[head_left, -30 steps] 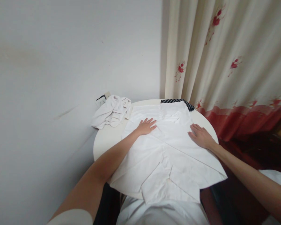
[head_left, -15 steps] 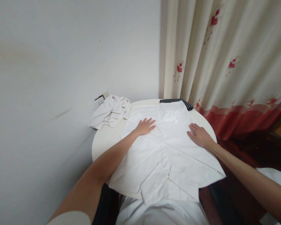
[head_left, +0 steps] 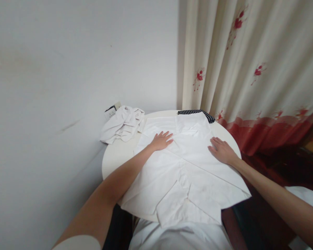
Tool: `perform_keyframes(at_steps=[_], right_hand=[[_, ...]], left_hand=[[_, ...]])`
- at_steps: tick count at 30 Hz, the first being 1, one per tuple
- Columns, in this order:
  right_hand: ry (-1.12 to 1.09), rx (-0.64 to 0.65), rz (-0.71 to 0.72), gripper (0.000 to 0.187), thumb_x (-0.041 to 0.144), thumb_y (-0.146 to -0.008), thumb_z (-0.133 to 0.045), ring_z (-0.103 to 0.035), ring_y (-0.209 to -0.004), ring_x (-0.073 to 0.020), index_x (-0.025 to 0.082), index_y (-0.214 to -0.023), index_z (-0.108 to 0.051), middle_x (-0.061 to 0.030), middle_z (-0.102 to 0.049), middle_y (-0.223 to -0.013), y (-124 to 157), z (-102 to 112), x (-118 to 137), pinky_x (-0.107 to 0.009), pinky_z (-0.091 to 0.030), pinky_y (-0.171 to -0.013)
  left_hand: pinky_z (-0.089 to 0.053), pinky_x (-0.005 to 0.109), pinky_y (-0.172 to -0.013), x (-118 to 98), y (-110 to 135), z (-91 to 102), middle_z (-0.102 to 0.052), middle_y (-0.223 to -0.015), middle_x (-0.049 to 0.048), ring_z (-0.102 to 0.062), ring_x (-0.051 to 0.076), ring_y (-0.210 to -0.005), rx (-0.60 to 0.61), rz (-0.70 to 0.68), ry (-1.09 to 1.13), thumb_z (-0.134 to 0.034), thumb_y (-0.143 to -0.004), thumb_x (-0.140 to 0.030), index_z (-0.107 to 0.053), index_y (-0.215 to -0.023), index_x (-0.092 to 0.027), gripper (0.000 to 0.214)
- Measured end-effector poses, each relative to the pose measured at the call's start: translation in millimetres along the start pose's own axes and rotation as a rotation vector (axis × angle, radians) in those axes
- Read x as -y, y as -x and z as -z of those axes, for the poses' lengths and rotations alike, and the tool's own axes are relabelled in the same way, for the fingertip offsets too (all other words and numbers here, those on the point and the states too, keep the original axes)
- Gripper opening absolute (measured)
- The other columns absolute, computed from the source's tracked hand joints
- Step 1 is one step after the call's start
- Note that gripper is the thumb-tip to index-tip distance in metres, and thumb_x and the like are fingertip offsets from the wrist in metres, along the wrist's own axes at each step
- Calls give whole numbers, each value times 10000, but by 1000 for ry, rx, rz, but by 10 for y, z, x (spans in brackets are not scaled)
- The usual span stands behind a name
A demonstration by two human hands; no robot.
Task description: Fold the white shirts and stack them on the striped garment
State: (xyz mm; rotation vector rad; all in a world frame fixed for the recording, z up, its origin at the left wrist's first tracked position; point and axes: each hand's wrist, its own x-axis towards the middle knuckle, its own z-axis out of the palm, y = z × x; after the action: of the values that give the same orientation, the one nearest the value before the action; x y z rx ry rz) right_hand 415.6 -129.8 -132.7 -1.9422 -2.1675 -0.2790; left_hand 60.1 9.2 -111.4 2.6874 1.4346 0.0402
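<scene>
A white shirt (head_left: 187,173) lies spread flat over a small round white table (head_left: 117,156), its sleeves folded in toward the near edge. My left hand (head_left: 161,140) rests palm down on the shirt's upper left part, fingers stretched out. My right hand (head_left: 221,151) lies flat on the shirt's right side, fingers also extended. Neither hand holds anything.
A crumpled white cloth (head_left: 123,124) sits at the table's far left edge against the wall, next to a wall socket (head_left: 111,111). A dark striped garment (head_left: 198,113) peeks out behind the shirt. A cream curtain with red flowers (head_left: 250,69) hangs to the right.
Both hands stay flat on the shirt in nearly the same spots. The view has shifted slightly; nothing else has moved.
</scene>
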Motion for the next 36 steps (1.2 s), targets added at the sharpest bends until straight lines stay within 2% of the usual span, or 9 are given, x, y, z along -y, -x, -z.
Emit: perform_keyframes(at_steps=[28, 36], right_hand=[[-15, -1, -10, 522, 423, -1021, -317, -381, -1442, -332, 111, -1391, -512, -195, -463, -1524, -10, -72, -48, -556, -376, -1107], [-14, -10, 2, 525, 418, -1025, -294, -393, -1430, -341, 91, -1369, -519, -210, -478, -1508, 6, -24, -18, -569, -383, -1091]], left_hand=[[-133, 616, -1196, -17, 12, 18, -161, -1681, -10, -129, 361, -1533, -2, -11, -4, -208, -999, -631, -244, -1586, -360, 648], [-134, 614, -1197, -13, 6, 2, -164, -1680, -18, -128, 353, -1535, -7, -6, -9, -203, -999, -635, -247, -1582, -375, 640]])
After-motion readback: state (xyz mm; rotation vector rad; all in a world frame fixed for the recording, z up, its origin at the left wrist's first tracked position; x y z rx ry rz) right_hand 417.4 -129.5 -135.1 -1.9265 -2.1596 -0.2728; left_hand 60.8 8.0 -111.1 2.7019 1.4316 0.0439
